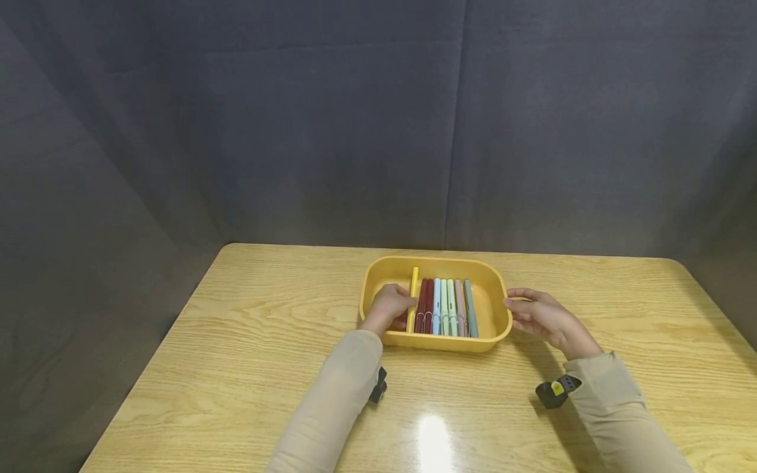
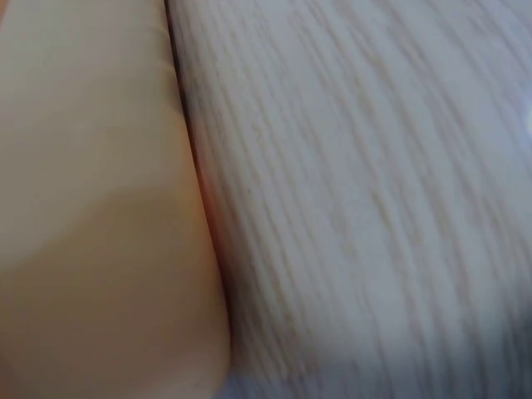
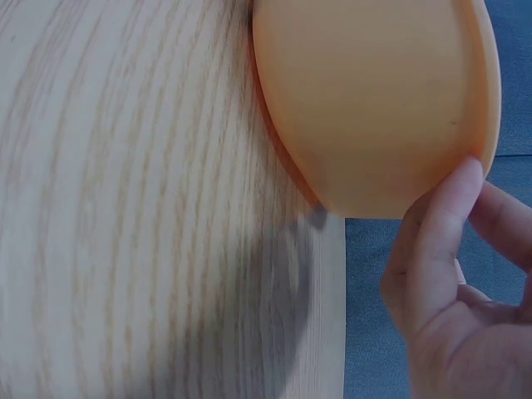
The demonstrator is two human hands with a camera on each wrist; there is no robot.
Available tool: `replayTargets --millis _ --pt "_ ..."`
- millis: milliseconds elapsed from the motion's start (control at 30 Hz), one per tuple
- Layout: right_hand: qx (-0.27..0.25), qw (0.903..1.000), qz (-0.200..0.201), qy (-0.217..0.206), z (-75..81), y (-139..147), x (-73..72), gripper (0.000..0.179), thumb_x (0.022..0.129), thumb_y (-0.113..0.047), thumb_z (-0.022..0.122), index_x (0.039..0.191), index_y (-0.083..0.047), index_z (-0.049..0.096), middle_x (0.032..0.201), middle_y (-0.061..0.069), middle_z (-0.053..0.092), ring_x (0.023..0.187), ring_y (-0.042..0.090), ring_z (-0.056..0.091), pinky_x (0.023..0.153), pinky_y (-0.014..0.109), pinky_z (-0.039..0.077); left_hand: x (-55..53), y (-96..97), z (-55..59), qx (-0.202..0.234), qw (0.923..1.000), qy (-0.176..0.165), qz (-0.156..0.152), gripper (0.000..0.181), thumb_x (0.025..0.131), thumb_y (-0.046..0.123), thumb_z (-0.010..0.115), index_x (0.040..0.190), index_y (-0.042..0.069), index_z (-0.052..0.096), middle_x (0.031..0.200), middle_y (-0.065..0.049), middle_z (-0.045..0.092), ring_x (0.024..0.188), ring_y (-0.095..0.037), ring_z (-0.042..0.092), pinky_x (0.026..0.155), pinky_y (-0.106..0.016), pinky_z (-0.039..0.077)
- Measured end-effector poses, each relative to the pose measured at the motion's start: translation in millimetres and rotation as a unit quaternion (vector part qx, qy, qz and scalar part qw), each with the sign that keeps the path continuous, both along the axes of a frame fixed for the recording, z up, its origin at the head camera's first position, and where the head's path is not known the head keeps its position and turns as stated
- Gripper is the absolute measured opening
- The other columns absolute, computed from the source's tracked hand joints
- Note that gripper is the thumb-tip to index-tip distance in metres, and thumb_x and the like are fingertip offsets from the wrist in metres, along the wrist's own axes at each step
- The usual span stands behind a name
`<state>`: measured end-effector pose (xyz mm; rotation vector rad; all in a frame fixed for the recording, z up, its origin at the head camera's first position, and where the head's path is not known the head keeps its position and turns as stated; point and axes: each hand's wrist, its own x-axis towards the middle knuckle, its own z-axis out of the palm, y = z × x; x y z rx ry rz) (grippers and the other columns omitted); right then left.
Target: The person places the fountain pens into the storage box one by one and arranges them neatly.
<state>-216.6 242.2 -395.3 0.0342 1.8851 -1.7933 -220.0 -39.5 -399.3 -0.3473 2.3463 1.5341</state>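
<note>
A yellow plastic tray (image 1: 437, 343) sits near the table's far edge, holding a row of capped pens with wire clips. At the row's left end stands a yellow pen (image 1: 413, 289), which my left hand (image 1: 387, 306) pinches from inside the tray. Beside it lie two dark red pens (image 1: 424, 299), a light blue pen (image 1: 436, 303), pale green pens (image 1: 448, 303), a pink pen (image 1: 460, 302) and a grey-green pen (image 1: 470, 309). My right hand (image 1: 547, 318) grips the tray's right end by its rim; in the right wrist view its fingertips (image 3: 472, 170) meet the outer wall.
The wood-grain table (image 1: 260, 341) spreads out around the tray. Dark grey cloth (image 1: 331, 144) hangs behind it and along both sides. The left wrist view shows only the tray's side wall (image 2: 100, 208) and table surface.
</note>
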Motion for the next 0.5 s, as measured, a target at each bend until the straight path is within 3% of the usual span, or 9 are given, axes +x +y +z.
replayTargets --millis 267,500 --pt "0.004 1.0000 0.001 0.002 -1.1 0 -0.1 0.041 0.096 -0.019 0.056 0.128 -0.001 0.037 0.081 -0.012 0.065 0.073 0.000 0.064 0.068 0.014 0.057 -3.0 0.5 -6.2 0.013 0.9999 -0.005 0.002 0.023 0.087 0.007 0.064 0.105 -0.006 0.059 0.071 0.000 0.047 0.051 -0.008 0.048 0.040 -0.015 0.047" --pt "-0.036 0.9988 0.024 0.023 -10.2 8 -4.4 0.042 0.090 -0.027 0.067 0.120 -0.006 0.045 0.084 -0.011 0.068 0.076 0.001 0.066 0.070 0.014 0.058 -4.4 0.7 -7.4 0.005 0.9999 -0.011 0.004 0.020 0.087 0.007 0.067 0.100 -0.007 0.062 0.066 0.001 0.047 0.047 -0.008 0.046 0.038 -0.014 0.045"
